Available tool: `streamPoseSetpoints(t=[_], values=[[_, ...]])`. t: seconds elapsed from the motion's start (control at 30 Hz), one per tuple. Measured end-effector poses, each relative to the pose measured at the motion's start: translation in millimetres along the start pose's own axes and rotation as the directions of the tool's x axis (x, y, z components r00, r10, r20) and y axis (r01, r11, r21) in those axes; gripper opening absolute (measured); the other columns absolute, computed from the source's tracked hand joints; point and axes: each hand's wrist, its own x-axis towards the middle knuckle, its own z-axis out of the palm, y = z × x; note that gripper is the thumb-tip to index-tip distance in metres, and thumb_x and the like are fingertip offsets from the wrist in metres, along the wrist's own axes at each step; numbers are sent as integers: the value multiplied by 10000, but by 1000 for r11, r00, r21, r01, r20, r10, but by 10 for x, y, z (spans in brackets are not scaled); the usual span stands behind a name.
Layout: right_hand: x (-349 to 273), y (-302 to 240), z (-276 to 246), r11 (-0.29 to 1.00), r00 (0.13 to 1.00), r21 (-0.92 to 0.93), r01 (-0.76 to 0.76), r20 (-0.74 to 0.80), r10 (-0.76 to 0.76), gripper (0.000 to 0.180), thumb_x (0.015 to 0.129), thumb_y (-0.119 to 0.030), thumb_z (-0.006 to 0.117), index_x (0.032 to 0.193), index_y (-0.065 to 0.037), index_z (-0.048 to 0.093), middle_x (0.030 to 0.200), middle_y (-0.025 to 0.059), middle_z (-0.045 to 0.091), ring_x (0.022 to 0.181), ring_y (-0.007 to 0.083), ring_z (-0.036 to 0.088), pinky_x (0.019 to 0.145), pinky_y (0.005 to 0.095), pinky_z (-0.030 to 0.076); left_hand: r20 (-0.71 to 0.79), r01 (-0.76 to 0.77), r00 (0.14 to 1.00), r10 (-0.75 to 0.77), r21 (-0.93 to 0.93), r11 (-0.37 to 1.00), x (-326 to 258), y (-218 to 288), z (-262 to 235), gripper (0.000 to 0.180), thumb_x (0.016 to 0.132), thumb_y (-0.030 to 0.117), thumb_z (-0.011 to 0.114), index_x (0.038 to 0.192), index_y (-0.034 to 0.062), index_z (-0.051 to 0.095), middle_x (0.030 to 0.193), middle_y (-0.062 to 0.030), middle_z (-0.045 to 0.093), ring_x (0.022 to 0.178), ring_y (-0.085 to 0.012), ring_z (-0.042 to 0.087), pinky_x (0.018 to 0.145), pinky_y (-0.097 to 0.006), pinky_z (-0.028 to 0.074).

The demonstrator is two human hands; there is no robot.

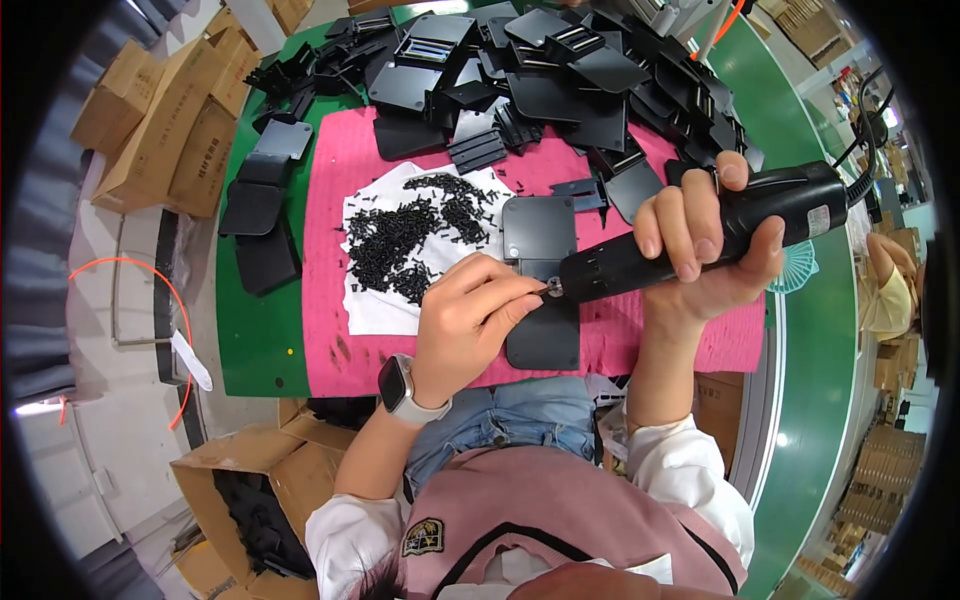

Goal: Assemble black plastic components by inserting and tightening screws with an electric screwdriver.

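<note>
My right hand (pixel 712 232) is wrapped round a black corded electric screwdriver (pixel 640 262), held level with its tip toward the left. At that tip, my left hand (pixel 476 312) pinches with thumb and forefinger; a small screw seems to be between them, though the fingers mostly hide it. Just beneath lies a black hinged bracket (pixel 541 335), two flat plates joined by a middle part, on the pink mat (pixel 325 260). Beside my left hand, many small black screws (pixel 395 240) are heaped on a white cloth (pixel 372 318).
Black plates and brackets (pixel 590 70) pile up along the far side of the green table (pixel 250 345). A few joined black brackets (pixel 258 200) lie at the left. An open cardboard box (pixel 240 450) with dark contents stands at lower left. The screwdriver's cord (pixel 866 165) runs off right.
</note>
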Motion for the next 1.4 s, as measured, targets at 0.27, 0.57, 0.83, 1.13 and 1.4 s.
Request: streamPoseSetpoints(t=[0.27, 0.57, 0.83, 1.13, 1.4], values=[[-53, 67, 96, 996, 998, -93, -3, -65, -3, 377, 897, -379, 542, 1111, -78, 463, 608, 3, 461, 446, 107, 424, 557, 318, 444, -52, 41, 998, -40, 11, 999, -11, 0, 6, 112, 701, 9, 743, 797, 2, 687, 698, -71, 585, 611, -203, 563, 538, -300, 436], [-120, 184, 209, 976, 983, -218, 15, -175, -54, 359, 907, -369, 523, 1113, -80, 468, 626, 5, 462, 461, 112, 421, 563, 320, 439, -103, 167, 979, -177, -95, 981, -54, 29, -38, 112, 688, -4, 751, 787, 15, 703, 685, -76, 582, 588, -191, 558, 520, -290, 428], [-50, 85, 153, 998, 980, -57, -33, -198, 21, 372, 933, -379, 491, 1138, -68, 474, 630, -2, 455, 476, 97, 412, 568, 315, 435, -55, -106, 992, 110, 64, 992, -21, 31, -41, 117, 684, -8, 748, 752, -2, 653, 682, -79, 572, 590, -225, 559, 516, -307, 431], [18, 26, 247, 996, 998, -88, -35, -51, 31, 408, 894, -371, 540, 1140, -58, 452, 604, 2, 452, 452, 101, 412, 538, 303, 426, -77, 121, 989, -127, -86, 989, -23, 9, -79, 394, 765, 153, 765, 1092, 17, 592, 638, -38, 518, 553, -85, 491, 488, -230, 373], [-13, 134, 334, 876, 989, -468, -118, 27, 147, 440, 812, -289, 667, 1098, -51, 432, 606, 8, 468, 446, 110, 416, 495, 271, 389, -30, 254, 967, -253, 94, 962, -62, -17, -21, 383, 879, 171, 630, 1174, -52, 530, 568, -88, 568, 467, -198, 574, 461, -307, 426]])
